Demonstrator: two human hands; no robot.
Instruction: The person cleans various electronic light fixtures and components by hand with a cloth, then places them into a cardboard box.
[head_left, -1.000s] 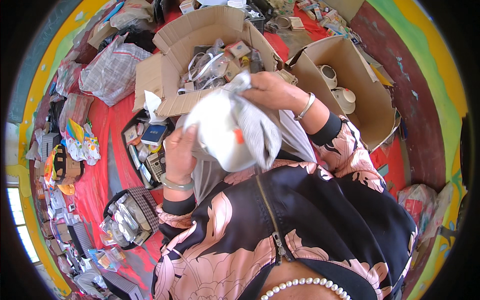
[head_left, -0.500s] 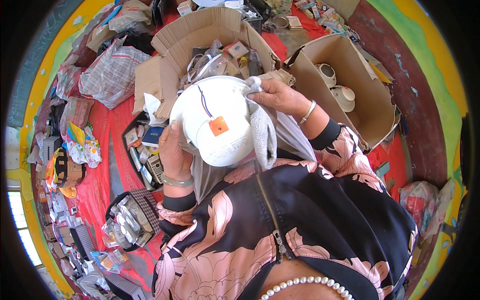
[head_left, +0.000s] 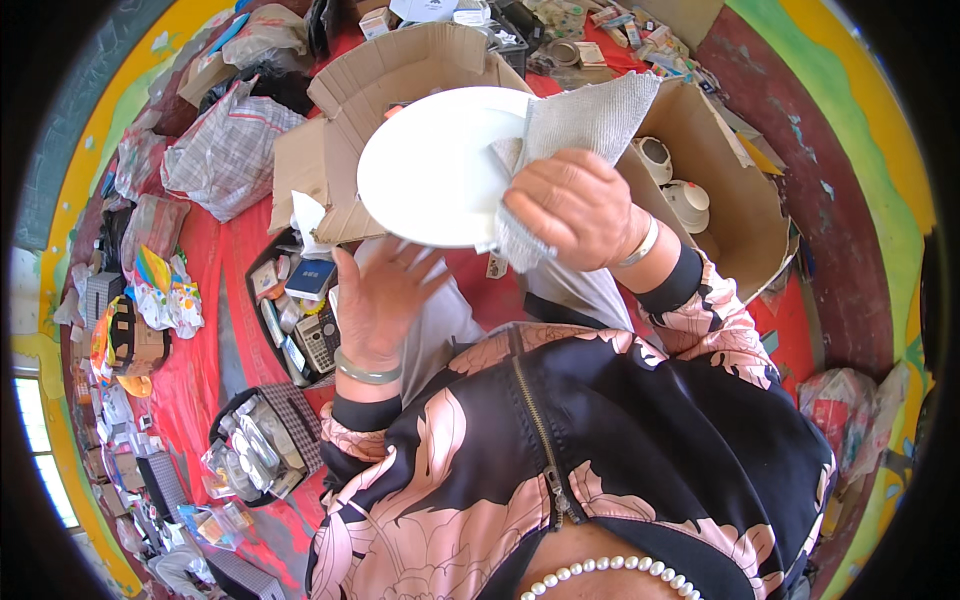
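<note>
A round white lamp (head_left: 430, 165) is held up before me, its smooth broad face turned toward me. My right hand (head_left: 575, 210) grips its right edge through a grey cloth (head_left: 590, 115), the cloth's loose end sticking up past the knuckles. Just below the lamp's left part, my left hand (head_left: 385, 300) has its fingers spread and holds nothing. The fingers blur slightly, and they look apart from the lamp. The lamp's wired back is hidden from this side.
Behind the lamp stands an open cardboard box (head_left: 345, 100). At right, another cardboard box (head_left: 745, 230) contains white lamps (head_left: 687, 205). A black tray (head_left: 268, 325) of small items and a checked basket (head_left: 295, 420) are at left. Red sheeting (head_left: 190, 370) covers the floor.
The lamp has been turned over, so its wired back no longer shows. My left hand has let go and dropped lower. My right hand now grips the edge with the cloth bunched there.
</note>
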